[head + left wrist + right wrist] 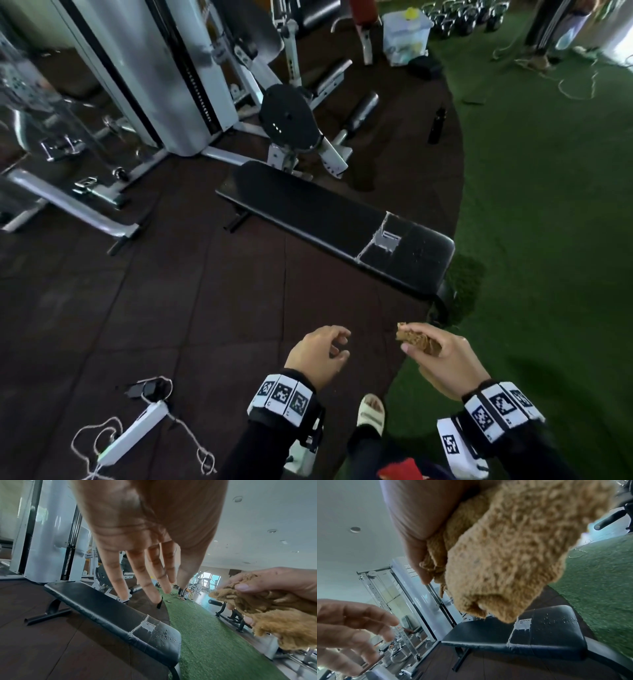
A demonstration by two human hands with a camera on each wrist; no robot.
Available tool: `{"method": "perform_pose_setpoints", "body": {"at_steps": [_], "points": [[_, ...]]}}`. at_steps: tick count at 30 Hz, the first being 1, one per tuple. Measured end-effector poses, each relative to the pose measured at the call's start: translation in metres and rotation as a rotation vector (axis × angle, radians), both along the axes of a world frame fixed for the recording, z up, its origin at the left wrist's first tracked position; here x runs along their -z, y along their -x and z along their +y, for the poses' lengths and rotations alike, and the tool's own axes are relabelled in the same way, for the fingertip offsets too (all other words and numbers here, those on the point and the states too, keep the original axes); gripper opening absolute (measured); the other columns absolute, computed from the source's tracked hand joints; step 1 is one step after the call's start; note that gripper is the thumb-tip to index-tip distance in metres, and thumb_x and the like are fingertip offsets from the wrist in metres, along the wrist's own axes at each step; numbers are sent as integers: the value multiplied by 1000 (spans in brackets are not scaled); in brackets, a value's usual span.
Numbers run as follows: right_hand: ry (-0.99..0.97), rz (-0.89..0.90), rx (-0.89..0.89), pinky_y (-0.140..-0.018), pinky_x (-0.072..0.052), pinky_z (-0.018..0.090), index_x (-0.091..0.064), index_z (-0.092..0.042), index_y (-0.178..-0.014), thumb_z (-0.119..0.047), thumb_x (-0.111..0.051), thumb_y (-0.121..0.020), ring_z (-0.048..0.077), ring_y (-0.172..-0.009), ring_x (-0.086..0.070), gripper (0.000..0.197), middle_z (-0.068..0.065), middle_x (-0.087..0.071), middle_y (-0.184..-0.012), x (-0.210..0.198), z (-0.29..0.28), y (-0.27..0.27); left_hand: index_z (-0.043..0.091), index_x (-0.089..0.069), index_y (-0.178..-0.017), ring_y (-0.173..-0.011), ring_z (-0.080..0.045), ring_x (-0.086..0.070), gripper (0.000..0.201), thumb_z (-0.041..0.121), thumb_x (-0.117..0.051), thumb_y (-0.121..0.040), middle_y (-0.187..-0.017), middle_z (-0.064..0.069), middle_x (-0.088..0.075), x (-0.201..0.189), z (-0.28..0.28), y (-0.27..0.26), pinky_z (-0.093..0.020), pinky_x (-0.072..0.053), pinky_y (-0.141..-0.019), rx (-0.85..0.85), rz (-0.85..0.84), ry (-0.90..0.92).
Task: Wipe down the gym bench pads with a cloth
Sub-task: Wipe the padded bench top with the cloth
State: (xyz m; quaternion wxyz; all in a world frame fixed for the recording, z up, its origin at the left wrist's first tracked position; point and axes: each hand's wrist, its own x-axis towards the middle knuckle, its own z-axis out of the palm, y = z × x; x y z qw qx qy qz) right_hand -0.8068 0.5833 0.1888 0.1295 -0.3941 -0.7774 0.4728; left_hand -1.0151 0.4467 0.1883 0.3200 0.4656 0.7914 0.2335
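Observation:
A flat black gym bench (318, 212) stands ahead on the dark floor, its near pad (159, 632) worn, taped and beaded with water drops. My right hand (442, 356) grips a bunched tan cloth (416, 339) in the air, short of the bench's near end. The cloth (505, 550) fills much of the right wrist view, above the bench pad (547, 631). My left hand (322, 349) hovers beside it, holding nothing, its fingers (142, 577) loosely extended. Neither hand touches the bench.
A white cable machine (147, 75) and a black seat pad (287, 118) stand beyond the bench. A dark bottle (437, 125) stands at the edge of the green turf (548, 222). A power strip with cords (133, 431) lies on the floor at lower left.

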Motion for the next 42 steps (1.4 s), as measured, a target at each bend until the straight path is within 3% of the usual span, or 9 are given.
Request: {"method": "perform_pose_setpoints", "body": {"at_steps": [8,17,22,24,26,29,36,40,42], "points": [[14,-37,12,-79,-40,0,-64,-43,-101,-28,-73,-79,-20,-95,-54,27,-30,-61,-101,5,104,44,29,-59,-117,-87,-1,-62,32,22,-63,-86,-103,17,-59,-4,113,64,-29,-51,-85,51,21,17],[39,-83,285,-77,-38,-1,-55,-61,-91,-38,-72,-78,-19,-90,-54,31,-37,-58,-90,35,160,85,28,-59,-116,-86,1,-62,31,22,-62,-86,-104,19,-57,22,236,115,-29,-51,-85,291,-15,46],[67,-123,477,-80,-49,12,-58,-58,-93,-38,-72,-78,-11,-88,-60,28,-29,-64,-91,59,176,108,31,-53,-124,-87,4,-60,39,25,-61,-87,-109,22,-53,48,294,146,-28,-51,-85,428,-33,41],[78,-146,545,-82,-53,21,-59,-54,-97,-39,-71,-78,-7,-90,-61,27,-25,-65,-94,77,187,114,32,-52,-124,-90,4,-59,38,27,-60,-88,-112,22,-52,66,315,155,-25,-49,-86,502,-13,57],[91,-209,595,-85,-53,29,-63,-42,-107,-42,-69,-79,0,-93,-62,28,-18,-66,-100,97,200,118,32,-52,-124,-93,3,-57,36,29,-58,-89,-114,21,-52,88,334,163,-23,-47,-86,565,17,72],[89,-320,651,-85,-53,36,-61,-37,-114,-45,-66,-81,10,-95,-62,34,-10,-66,-104,137,226,121,28,-55,-123,-99,-1,-56,33,27,-57,-90,-116,15,-55,133,362,173,-25,-47,-90,619,38,65],[27,-561,706,-81,-49,34,-53,-38,-120,-51,-56,-85,19,-98,-57,38,-3,-59,-109,264,297,130,23,-52,-129,-116,-10,-50,39,27,-56,-90,-128,8,-50,272,428,188,-32,-43,-98,670,164,61],[-63,-625,728,-80,-47,33,-49,-41,-123,-56,-55,-83,22,-101,-58,43,-4,-56,-115,330,327,132,19,-45,-136,-126,-14,-43,48,31,-55,-91,-138,3,-42,338,456,193,-38,-40,-102,674,263,86],[-119,-630,712,-80,-46,34,-45,-42,-127,-59,-55,-81,22,-104,-57,50,-5,-53,-119,355,335,133,21,-37,-143,-134,-13,-34,55,34,-53,-92,-148,5,-33,366,460,194,-39,-33,-109,695,343,69]]}}
